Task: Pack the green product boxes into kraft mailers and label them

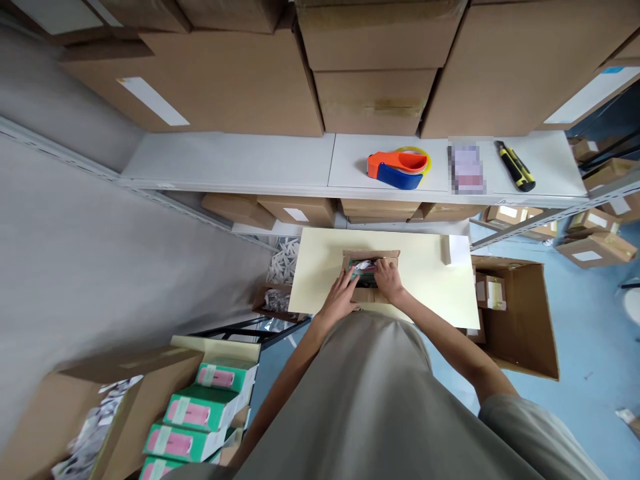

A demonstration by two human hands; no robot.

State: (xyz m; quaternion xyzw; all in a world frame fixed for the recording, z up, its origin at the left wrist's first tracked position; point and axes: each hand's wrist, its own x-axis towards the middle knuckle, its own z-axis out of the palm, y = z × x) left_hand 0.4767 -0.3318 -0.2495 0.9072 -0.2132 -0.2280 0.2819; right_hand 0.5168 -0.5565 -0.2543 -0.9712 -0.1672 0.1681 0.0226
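A small open cardboard box sits on the pale yellow tabletop in front of me. Inside it shows a green and pink package, with something white and crinkled on top. My left hand lies along the box's left side, fingers stretched out and their tips at the contents. On the right, my right hand reaches into the box with curled, closed fingers. Whatever those fingers grip, if anything, is hidden.
On the shelf ahead lie an orange and blue tape dispenser and a yellow-black utility knife. A white block stands at the table's right. Green boxes are stacked lower left; a large open carton stands right.
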